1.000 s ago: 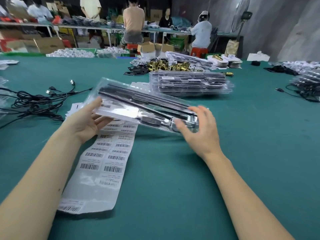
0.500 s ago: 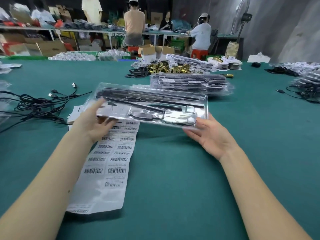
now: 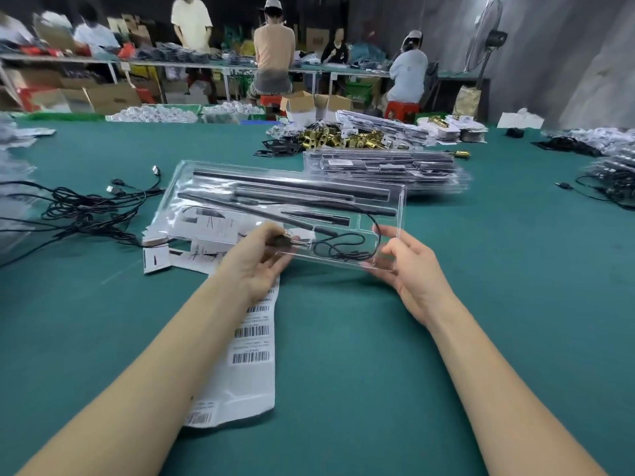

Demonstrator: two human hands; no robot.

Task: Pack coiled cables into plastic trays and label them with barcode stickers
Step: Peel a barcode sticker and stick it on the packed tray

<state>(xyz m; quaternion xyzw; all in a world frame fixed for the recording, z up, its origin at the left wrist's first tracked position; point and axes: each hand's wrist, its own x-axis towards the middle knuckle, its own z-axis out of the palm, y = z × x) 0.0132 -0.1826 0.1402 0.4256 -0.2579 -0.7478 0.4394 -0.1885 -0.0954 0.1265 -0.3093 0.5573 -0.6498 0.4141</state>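
Tray (image 3: pixel 285 201) first: the clear plastic one now lies nearly flat in front of me, its open face up, whereas a second ago I had it tipped up on edge and angled away. Now I can look straight down into its pockets, so I judge the turning-over is finished and the checking or labelling can begin.

My left hand (image 3: pixel 256 266) grips the near edge left of the middle, thumb on top and fingers curled beneath, seemingly pinching the small dark plug there. My right hand (image 3: pixel 410 269) cups the near right corner, fingers curled under the rim and thumb against its edge. Both hands hold the tray just above the green table (image 3: pixel 378 355); I cannot tell whether its far edge touches down.

Its long axis runs left to right across my view, the far-left end a little farther from me. The black rods (image 3: pixel 292 187) inside lie along that axis. The coiled cable (image 3: pixel 343 247) sits in the near right pocket, between my hands.

The barcode sticker sheet (image 3: pixel 249 338) lies under my left wrist, close by for the label. A stack of filled trays (image 3: pixel 381 166) waits just behind.
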